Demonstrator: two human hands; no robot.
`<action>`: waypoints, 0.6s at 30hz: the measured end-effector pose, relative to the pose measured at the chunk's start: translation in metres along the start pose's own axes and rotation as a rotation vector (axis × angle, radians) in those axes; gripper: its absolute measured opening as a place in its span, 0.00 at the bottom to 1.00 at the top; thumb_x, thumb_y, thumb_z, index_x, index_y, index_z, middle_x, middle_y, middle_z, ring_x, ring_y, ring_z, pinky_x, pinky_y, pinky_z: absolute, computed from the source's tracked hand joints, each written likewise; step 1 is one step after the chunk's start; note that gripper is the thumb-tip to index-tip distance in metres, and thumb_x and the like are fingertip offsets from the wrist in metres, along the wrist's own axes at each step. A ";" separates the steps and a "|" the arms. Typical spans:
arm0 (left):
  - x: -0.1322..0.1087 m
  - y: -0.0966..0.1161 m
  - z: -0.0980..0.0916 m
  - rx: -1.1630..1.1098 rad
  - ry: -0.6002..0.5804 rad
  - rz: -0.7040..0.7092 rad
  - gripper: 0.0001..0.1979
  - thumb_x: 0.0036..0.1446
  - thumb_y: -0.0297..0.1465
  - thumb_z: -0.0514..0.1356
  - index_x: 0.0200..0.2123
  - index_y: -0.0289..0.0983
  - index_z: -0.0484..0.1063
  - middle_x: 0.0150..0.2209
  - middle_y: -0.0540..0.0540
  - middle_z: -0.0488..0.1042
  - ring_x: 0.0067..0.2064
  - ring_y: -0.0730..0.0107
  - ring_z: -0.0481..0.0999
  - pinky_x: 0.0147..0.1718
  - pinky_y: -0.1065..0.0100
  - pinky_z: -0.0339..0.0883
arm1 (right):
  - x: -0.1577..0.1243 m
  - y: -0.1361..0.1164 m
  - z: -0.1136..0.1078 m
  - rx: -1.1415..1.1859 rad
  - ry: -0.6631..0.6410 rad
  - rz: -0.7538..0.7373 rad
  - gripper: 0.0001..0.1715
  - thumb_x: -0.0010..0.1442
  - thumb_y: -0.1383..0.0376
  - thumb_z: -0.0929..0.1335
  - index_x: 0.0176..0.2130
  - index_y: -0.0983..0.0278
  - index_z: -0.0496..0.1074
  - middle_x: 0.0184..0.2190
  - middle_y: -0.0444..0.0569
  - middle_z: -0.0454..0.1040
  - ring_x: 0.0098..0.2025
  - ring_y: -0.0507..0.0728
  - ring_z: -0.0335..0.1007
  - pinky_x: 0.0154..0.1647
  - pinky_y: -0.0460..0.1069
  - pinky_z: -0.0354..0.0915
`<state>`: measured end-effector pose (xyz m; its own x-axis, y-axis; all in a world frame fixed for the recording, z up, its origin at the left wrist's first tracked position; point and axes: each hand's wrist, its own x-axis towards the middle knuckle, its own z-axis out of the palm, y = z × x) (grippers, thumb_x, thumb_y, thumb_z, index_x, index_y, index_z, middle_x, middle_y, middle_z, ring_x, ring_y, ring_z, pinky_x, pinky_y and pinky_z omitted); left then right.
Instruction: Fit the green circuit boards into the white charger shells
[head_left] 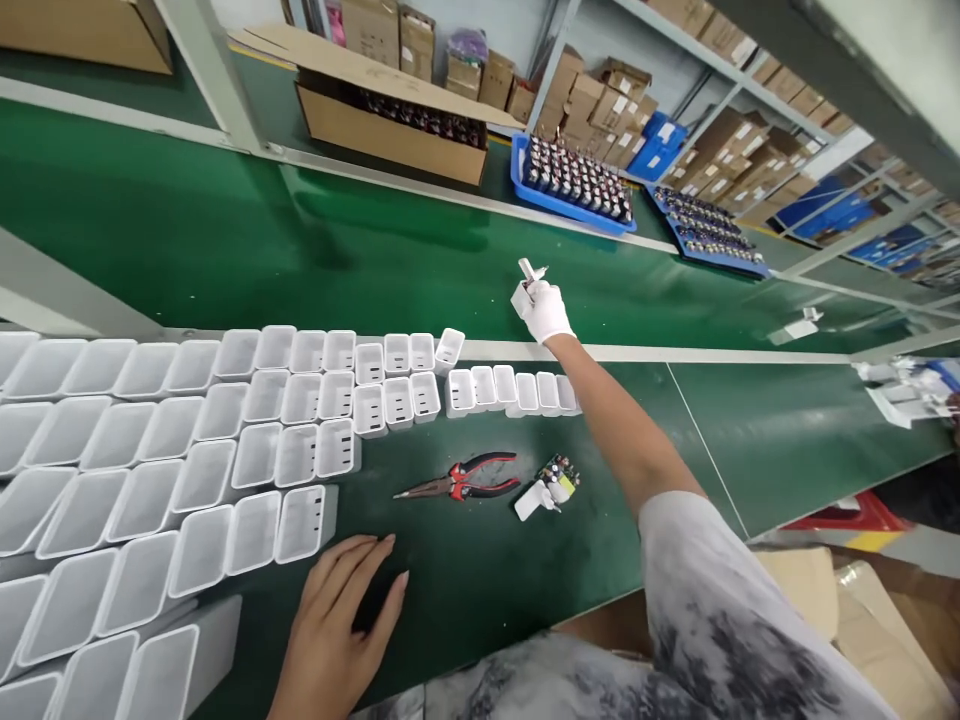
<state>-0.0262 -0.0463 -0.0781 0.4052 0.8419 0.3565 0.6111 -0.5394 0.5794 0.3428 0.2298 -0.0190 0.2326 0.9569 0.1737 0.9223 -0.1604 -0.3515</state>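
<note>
My right hand (546, 312), in a white glove, is stretched far out over the green conveyor belt (225, 240) and is closed round a small white charger housing (525, 285) with metal prongs sticking up. My bare left hand (341, 610) lies flat on the green table near the front edge, fingers spread, holding nothing. Just left of it stand rows of empty white plastic housings (225, 440). Red-handled needle-nose pliers (465, 478) and a small circuit board with a white plug piece (551, 487) lie on the table between my arms.
An open cardboard box (390, 115) and blue trays of components (574, 180) stand beyond the belt. Another white part (801, 325) rides the belt at right. Shelves of cartons fill the background. A cardboard box (840, 600) sits below the table at right.
</note>
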 end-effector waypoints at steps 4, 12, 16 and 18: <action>0.003 0.004 -0.003 0.040 -0.003 0.022 0.16 0.62 0.27 0.61 0.52 0.33 0.68 0.44 0.39 0.72 0.48 0.55 0.71 0.47 0.55 0.66 | -0.027 0.004 -0.049 -0.016 0.002 -0.016 0.19 0.59 0.65 0.69 0.50 0.68 0.74 0.50 0.58 0.74 0.52 0.63 0.72 0.57 0.58 0.66; 0.009 0.007 0.000 0.041 0.019 0.031 0.16 0.60 0.26 0.62 0.51 0.33 0.70 0.41 0.40 0.74 0.47 0.55 0.71 0.47 0.54 0.66 | -0.202 0.007 -0.125 -0.075 -0.764 -0.551 0.25 0.60 0.68 0.67 0.57 0.58 0.71 0.56 0.51 0.73 0.59 0.62 0.69 0.63 0.60 0.63; 0.011 0.020 -0.005 -0.030 0.051 0.007 0.14 0.60 0.23 0.61 0.50 0.34 0.70 0.39 0.42 0.74 0.47 0.59 0.72 0.46 0.59 0.69 | -0.251 0.022 -0.091 -0.233 -0.779 -0.620 0.39 0.51 0.76 0.68 0.62 0.62 0.66 0.62 0.56 0.67 0.66 0.66 0.59 0.65 0.62 0.60; 0.012 0.027 -0.015 -0.031 0.088 0.005 0.14 0.59 0.22 0.61 0.49 0.36 0.70 0.38 0.43 0.75 0.45 0.61 0.73 0.44 0.60 0.71 | -0.257 0.033 -0.077 -0.242 -0.667 -0.610 0.37 0.55 0.75 0.66 0.63 0.60 0.64 0.60 0.55 0.69 0.62 0.64 0.65 0.60 0.60 0.66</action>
<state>-0.0147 -0.0504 -0.0473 0.3466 0.8379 0.4216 0.5870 -0.5443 0.5993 0.3377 -0.0396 -0.0045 -0.4690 0.8212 -0.3251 0.8831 0.4413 -0.1591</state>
